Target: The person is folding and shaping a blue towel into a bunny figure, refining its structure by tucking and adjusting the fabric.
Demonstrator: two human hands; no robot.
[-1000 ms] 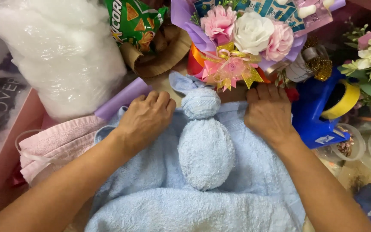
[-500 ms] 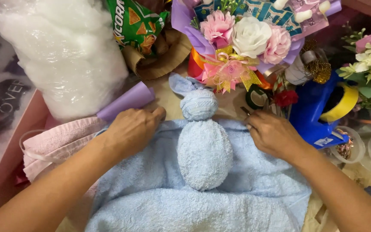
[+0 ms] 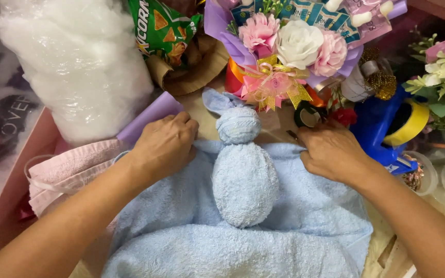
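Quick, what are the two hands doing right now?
Left hand: curled, gripping the light blue towel at its upper left edge.
Right hand: curled, pinching the towel's upper right edge.

both hands (image 3: 163, 146) curled, palms down

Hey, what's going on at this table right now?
A person is shaping a light blue terry towel into a stuffed figure with a round head and oval body. The left hand presses the towel's upper edge beside the figure, and the right hand pinches the edge on the other side. A pink-and-white flower bouquet sits just behind.
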